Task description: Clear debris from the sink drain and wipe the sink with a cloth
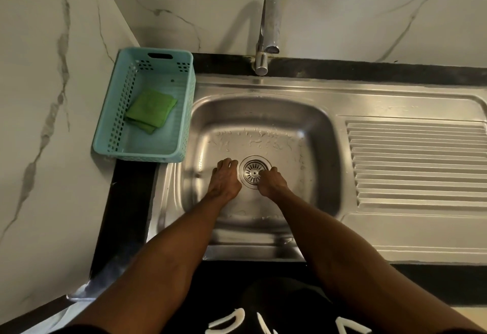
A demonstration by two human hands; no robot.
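Working at the drain strainer (254, 172), our landmark for this entry, we judge the debris-clearing step to be in hand, with the wiping step not begun. Item one, the left hand (224, 178): just left of the strainer, palm down on the floor of the sink (313, 122), fingers (226, 162) spread loosely and holding nothing we can see. Item two, the right hand (271, 182): at the strainer's right edge, fingers (266, 172) curled inward with the tips over the slotted plate; whether they pinch a bit of debris or grip the centre knob we cannot tell. Item three, the strainer itself: round, bright metal, radial slots about a small centre knob, seated in its ring at the middle of the basin floor; no debris is plain to us on it. The basin floor beyond the strainer carries scattered water drops. Item four, the cloth (150, 110): green, folded, lying flat inside a pale blue basket (181, 133) well to the upper left of the strainer, on the dark tabletop (126, 201) beside the sink rim. Item five, the tap (268, 30): straight behind the strainer, not running. Next move, in our judgement: a firm pinch to lift the strainer or its contents clear, then a reach up-left for the cloth.
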